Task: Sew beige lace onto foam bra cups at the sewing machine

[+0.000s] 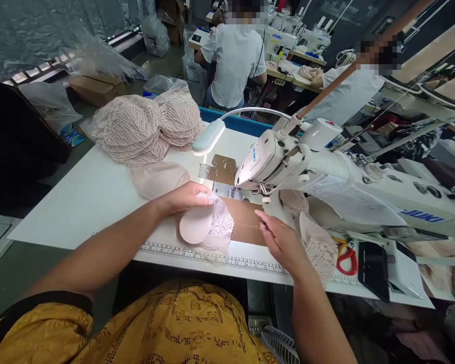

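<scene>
My left hand (187, 197) rests on a pale pink padded cup with a lace overlay (207, 227), fingers curled over its upper edge, pressing it on the white sewing table (94, 197). My right hand (280, 240) hovers just right of the piece, fingers loosely bent and close together over the brown plate (246, 222); nothing shows in it. The white sewing machine head (273, 162) and its needle area stand just beyond both hands.
A heap of lace cups (144, 126) lies at the far left of the table, another plain cup (157, 177) beside it. Red-handled scissors (345, 258) and a black phone (373, 270) sit right. A printed ruler (212, 255) runs along the front edge. Two people work behind.
</scene>
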Available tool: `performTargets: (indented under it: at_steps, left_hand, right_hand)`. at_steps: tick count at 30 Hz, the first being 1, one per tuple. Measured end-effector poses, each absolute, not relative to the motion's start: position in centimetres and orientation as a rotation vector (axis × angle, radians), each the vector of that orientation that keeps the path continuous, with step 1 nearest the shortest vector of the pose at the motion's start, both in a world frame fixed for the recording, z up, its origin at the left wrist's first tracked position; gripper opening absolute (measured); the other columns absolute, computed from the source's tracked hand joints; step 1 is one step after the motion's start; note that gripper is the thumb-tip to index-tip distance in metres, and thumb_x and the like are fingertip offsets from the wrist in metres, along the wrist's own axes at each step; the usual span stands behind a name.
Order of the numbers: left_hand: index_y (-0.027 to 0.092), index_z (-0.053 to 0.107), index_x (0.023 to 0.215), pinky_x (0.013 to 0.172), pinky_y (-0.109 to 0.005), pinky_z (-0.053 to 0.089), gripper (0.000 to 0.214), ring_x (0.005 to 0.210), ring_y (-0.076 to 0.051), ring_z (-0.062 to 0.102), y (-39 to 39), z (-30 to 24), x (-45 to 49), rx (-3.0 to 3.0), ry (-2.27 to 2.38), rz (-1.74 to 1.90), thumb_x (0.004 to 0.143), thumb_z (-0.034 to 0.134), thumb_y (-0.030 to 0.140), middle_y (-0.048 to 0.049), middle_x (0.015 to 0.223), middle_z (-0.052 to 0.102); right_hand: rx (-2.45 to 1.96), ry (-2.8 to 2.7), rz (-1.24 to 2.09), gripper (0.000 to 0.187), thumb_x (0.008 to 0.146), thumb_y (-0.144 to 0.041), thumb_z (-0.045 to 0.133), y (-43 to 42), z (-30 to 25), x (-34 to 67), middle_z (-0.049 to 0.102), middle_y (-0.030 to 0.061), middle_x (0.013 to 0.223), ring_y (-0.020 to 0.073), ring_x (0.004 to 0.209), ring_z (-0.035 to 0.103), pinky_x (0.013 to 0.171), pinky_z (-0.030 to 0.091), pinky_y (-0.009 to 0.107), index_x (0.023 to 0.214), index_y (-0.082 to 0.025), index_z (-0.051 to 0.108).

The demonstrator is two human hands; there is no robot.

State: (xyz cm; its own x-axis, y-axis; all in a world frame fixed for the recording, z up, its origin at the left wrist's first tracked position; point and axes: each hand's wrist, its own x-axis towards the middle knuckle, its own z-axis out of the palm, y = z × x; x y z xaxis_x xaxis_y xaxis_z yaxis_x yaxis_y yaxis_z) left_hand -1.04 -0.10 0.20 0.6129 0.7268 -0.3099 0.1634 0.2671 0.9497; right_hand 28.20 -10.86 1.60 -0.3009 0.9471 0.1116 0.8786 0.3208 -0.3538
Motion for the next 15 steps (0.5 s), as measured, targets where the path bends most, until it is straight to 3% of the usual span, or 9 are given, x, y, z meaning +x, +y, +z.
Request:
performTargets:
  at_steps: [6,12,15]
  left_hand:
    - [0.010,0.074,0.092,0.071,-0.029,0.049,0.031,0.077,-0.017,0.064,-0.5,0.4,-1.0,1.305,0.684,0.344,0.079,0.072,0.038,-0.0079,0.087,0.071]
    - [0.011,0.074,0.099,0.077,-0.030,0.049,0.032,0.083,-0.018,0.063,-0.3,-0.2,-1.0,1.292,0.623,0.318,0.079,0.072,0.036,-0.0086,0.093,0.071]
    - [0.011,0.075,0.091,0.069,-0.026,0.047,0.029,0.075,-0.015,0.060,-0.2,-0.6,-1.0,1.276,0.609,0.307,0.079,0.073,0.038,-0.0061,0.083,0.069]
  right_hand:
    - [-1.380,-2.126,0.715,0.042,0.098,-0.039,0.040,-8.2,1.7,22.6,0.066,0.0068,0.128,0.0230,0.121,0.059,0.103,0.047,0.040,0.127,-0.020,0.063]
    - [-1.287,-1.957,1.005,0.034,0.092,-0.037,0.057,-6.5,1.5,20.9,0.068,0.0047,0.125,0.0228,0.117,0.062,0.103,0.047,0.039,0.121,-0.023,0.067]
    - [-1.239,-1.899,1.097,0.031,0.090,-0.036,0.059,-6.3,1.0,20.5,0.071,0.0048,0.117,0.0220,0.108,0.065,0.095,0.051,0.037,0.117,-0.024,0.068]
